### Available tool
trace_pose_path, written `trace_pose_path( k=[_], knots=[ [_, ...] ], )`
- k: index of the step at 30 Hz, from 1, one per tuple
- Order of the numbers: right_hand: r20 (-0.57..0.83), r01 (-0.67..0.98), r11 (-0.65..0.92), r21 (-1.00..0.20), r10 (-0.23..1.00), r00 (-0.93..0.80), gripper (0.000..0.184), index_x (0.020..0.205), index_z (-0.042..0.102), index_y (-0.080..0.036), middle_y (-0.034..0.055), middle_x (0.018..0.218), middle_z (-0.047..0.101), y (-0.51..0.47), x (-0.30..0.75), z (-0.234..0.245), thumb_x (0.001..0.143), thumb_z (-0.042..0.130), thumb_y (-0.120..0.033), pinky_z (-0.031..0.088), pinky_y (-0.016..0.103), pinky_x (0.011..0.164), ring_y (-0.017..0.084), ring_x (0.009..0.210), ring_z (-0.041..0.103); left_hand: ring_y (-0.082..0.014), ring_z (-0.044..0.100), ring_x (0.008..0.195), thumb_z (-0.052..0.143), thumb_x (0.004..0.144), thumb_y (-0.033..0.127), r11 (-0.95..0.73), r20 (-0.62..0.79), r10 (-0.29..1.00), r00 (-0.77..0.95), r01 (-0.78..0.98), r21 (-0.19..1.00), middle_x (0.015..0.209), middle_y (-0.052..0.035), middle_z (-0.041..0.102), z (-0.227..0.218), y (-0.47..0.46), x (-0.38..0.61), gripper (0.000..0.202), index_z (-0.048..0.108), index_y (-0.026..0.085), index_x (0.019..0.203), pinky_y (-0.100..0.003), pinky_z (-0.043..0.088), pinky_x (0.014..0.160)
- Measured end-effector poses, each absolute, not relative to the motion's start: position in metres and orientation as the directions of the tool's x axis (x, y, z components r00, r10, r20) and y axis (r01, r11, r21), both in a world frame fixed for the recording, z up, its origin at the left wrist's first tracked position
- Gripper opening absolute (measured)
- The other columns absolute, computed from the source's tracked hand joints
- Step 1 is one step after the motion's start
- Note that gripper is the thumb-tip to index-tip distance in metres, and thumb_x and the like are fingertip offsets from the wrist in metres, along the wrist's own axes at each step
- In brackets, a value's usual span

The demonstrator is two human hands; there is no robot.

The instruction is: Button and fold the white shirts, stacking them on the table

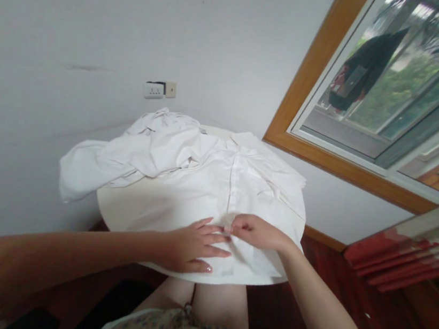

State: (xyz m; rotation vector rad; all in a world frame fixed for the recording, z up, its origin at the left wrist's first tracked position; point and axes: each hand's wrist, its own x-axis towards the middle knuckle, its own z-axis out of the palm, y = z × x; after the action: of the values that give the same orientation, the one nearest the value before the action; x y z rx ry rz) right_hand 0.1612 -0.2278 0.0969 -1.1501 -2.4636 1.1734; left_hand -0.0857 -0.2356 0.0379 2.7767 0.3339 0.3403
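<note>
At the near edge of the table: both hands meet on a white shirt (216, 186), right where its button strip runs down the middle.
Right fingers: bunched together, pinching the strip's lower end; the right hand (257, 231) is curled, knuckles up.
Left fingers: straight and slightly spread, pressed flat on the cloth just beside the pinch; the left hand (188, 247) lies palm down, nails polished.
Shirt look: plain white, front up, spread over most of the tabletop; the strip runs as a straight seam away from the hands (any buttons are too small to make out).
Shirt edges: one sleeve (85, 168) is rumpled and hangs off the left side; the collar end lies crumpled toward the wall.
Surface: round white table (124, 208), bare on its left part.
Room: pale wall with a socket (154, 90) behind the table, a wood-framed window (319, 53) to the right, dark red-brown floor below.
</note>
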Motion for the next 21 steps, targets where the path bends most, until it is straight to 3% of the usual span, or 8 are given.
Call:
trace_pose_path(
  k=[3, 6, 8, 11, 13, 17, 19, 21],
  knots=[
    [-0.266, 0.489, 0.356, -0.796, 0.521, -0.811, 0.039, 0.093, 0.07, -0.017, 0.0035, 0.091, 0.07, -0.225, 0.167, 0.093, 0.094, 0.042, -0.045, 0.047, 0.025, 0.078, 0.014, 0.085, 0.062, -0.0246, 0.048, 0.127, 0.049, 0.092, 0.039, -0.909, 0.224, 0.248, 0.942, 0.147, 0.39, 0.131, -0.0073, 0.059, 0.046, -0.245, -0.093, 0.037, 0.057, 0.03, 0.127, -0.045, 0.026, 0.114],
    [-0.105, 0.59, 0.375, -0.715, 0.776, -0.622, 0.039, 0.102, 0.069, -0.016, 0.0078, 0.102, 0.071, -0.201, 0.182, 0.09, 0.096, 0.039, -0.039, 0.048, 0.029, 0.085, 0.016, 0.094, 0.065, -0.0199, 0.062, 0.103, 0.04, 0.096, 0.033, -0.901, 0.261, 0.258, 0.93, 0.134, 0.413, 0.105, -0.0068, 0.071, 0.061, -0.227, -0.095, 0.031, 0.065, 0.025, 0.114, -0.035, 0.043, 0.099],
    [0.073, 0.759, 0.403, -0.511, 0.9, -0.43, 0.031, 0.104, 0.07, -0.017, 0.0093, 0.109, 0.07, -0.179, 0.191, 0.082, 0.094, 0.044, -0.03, 0.046, 0.032, 0.093, 0.019, 0.103, 0.063, -0.02, 0.063, 0.092, 0.036, 0.097, 0.033, -0.913, 0.284, 0.306, 0.909, 0.196, 0.357, 0.092, -0.0073, 0.072, 0.068, -0.201, -0.091, 0.034, 0.068, 0.022, 0.104, -0.034, 0.045, 0.092],
    [0.131, 0.924, 0.34, -0.174, 0.938, -0.32, 0.032, 0.118, 0.066, -0.021, 0.0096, 0.131, 0.06, -0.156, 0.199, 0.062, 0.092, 0.048, -0.026, 0.034, 0.042, 0.107, 0.024, 0.128, 0.047, -0.0226, 0.058, 0.106, 0.036, 0.097, 0.036, -0.904, 0.336, 0.422, 0.842, 0.364, 0.223, 0.108, -0.0093, 0.07, 0.062, -0.156, -0.084, 0.037, 0.066, 0.021, 0.112, -0.039, 0.04, 0.099],
    [0.093, 0.962, 0.258, -0.093, 0.964, -0.25, 0.044, 0.136, 0.05, -0.024, 0.0096, 0.147, 0.044, -0.153, 0.201, 0.046, 0.095, 0.044, -0.036, 0.028, 0.052, 0.11, 0.027, 0.139, 0.032, -0.0258, 0.049, 0.123, 0.04, 0.095, 0.04, -0.826, 0.369, 0.56, 0.742, 0.537, 0.174, 0.131, -0.01, 0.059, 0.046, -0.135, -0.084, 0.04, 0.059, 0.024, 0.126, -0.045, 0.032, 0.107],
    [0.108, 0.97, 0.169, -0.175, 0.983, -0.151, 0.064, 0.153, 0.014, -0.025, 0.01, 0.155, 0.027, -0.165, 0.213, 0.02, 0.097, 0.029, -0.051, 0.02, 0.057, 0.112, 0.026, 0.144, 0.02, -0.0342, 0.033, 0.137, 0.046, 0.088, 0.058, -0.63, 0.319, 0.758, 0.569, 0.765, 0.135, 0.15, -0.0112, 0.037, 0.008, -0.128, -0.098, 0.059, 0.043, 0.031, 0.141, -0.059, 0.021, 0.109],
    [0.128, 0.964, 0.158, -0.216, 0.983, -0.132, 0.061, 0.153, 0.015, -0.026, 0.009, 0.155, 0.028, -0.172, 0.224, 0.014, 0.098, 0.024, -0.05, 0.017, 0.055, 0.114, 0.024, 0.144, 0.021, -0.0353, 0.032, 0.138, 0.044, 0.088, 0.059, -0.62, 0.308, 0.766, 0.564, 0.775, 0.124, 0.151, -0.0114, 0.037, -0.001, -0.135, -0.108, 0.06, 0.042, 0.032, 0.141, -0.062, 0.019, 0.109],
    [0.112, 0.967, 0.143, -0.211, 0.986, -0.122, 0.054, 0.15, 0.027, -0.028, 0.0061, 0.155, 0.029, -0.175, 0.234, 0.012, 0.099, 0.021, -0.048, 0.016, 0.054, 0.114, 0.022, 0.144, 0.021, -0.0347, 0.031, 0.139, 0.042, 0.09, 0.058, -0.633, 0.3, 0.756, 0.581, 0.766, 0.113, 0.151, -0.0116, 0.037, -0.002, -0.141, -0.116, 0.057, 0.042, 0.032, 0.141, -0.063, 0.017, 0.109]
  ],
)
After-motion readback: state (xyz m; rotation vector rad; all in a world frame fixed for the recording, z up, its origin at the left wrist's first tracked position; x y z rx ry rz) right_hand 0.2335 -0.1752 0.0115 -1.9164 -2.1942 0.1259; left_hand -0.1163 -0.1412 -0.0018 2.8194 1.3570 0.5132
